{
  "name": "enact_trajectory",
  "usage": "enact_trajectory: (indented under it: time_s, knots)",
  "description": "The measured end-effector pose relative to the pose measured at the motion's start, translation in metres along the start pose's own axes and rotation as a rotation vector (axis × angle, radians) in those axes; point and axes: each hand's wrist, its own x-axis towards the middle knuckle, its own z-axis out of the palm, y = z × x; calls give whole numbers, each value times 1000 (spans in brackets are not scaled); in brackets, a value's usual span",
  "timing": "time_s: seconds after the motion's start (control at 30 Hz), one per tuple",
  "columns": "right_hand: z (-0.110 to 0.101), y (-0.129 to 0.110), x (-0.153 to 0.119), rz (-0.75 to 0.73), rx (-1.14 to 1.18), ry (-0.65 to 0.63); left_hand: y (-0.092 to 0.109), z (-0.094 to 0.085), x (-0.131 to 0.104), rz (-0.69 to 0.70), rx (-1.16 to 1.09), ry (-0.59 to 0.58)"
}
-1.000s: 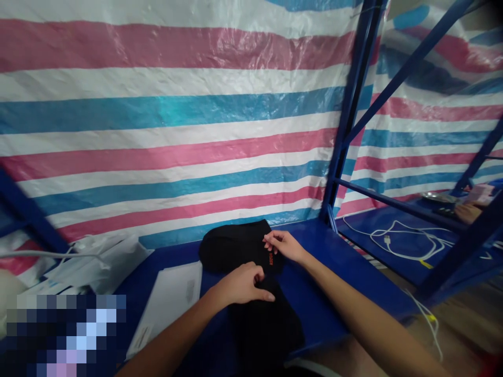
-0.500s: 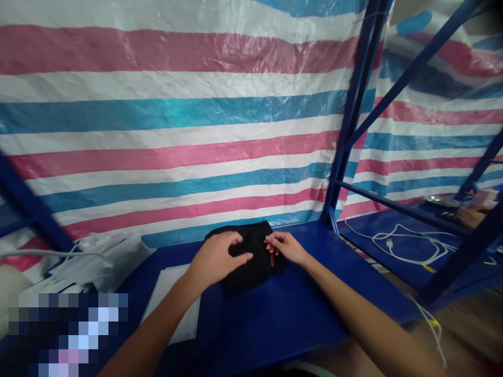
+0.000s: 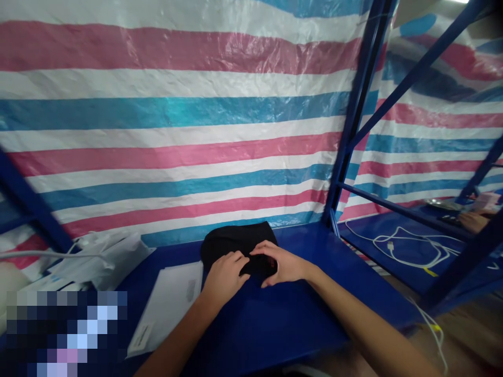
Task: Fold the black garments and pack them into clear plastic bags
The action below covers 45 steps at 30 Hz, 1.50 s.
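A dark, soft, folded black cloth (image 3: 231,238) with small red lettering near its right side lies at the back of the blue board, by the striped sheet. My left hand (image 3: 227,277) is on its near edge, fingers bent over the fabric and thumb below. Around the near right corner curves my right hand (image 3: 286,263), its fingers on top and its thumb at the front edge. Part of the red lettering shows between its fingers and thumb. The cloth's underside is hidden.
White papers (image 3: 171,303) lie left of my left hand. Farther left are a crumpled white bag (image 3: 112,256) and a pixelated patch. Blue metal posts (image 3: 348,141) stand right of the cloth. Beyond them, a white cable (image 3: 412,241) lies coiled, near another person's hand (image 3: 473,221).
Both hands have come down to the cloth's near edge, the right moving nearer and the left slightly right. The near part of the cloth is now drawn back, uncovering more of the papers.
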Motion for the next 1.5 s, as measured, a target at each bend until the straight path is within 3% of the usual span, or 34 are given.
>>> enact_trajectory:
  time_s: [0.23,0.37,0.6,0.73,0.83,0.93,1.03,1.13,1.23,1.37,1.5]
  knots:
    - [6,-9,1,-98,-52,-32,-2,0,-17,-2,-170,-94]
    - [9,-7,0,-18,-53,-51,-8,1,-28,-133,-317,-60]
    - [25,12,3,108,-61,53,-13,11,-16,-143,-297,3]
    - [24,3,5,-13,-294,177,-22,15,-6,-151,-405,-18]
    - [20,-9,5,-176,-406,68,-31,16,-1,-151,-523,-40]
    - [18,-12,5,-200,-402,-2,-39,18,1,-175,-577,-55]
    - [19,-3,6,-164,-386,-19,-37,18,-1,-224,-462,68]
    - [20,8,7,-133,-332,-14,-25,13,-10,-94,-161,197]
    - [21,13,9,-92,-248,28,-11,10,-21,63,39,149]
    - [20,15,13,-27,-125,73,1,15,-31,35,128,94]
    - [21,23,15,-9,-98,136,3,24,-28,58,219,111]
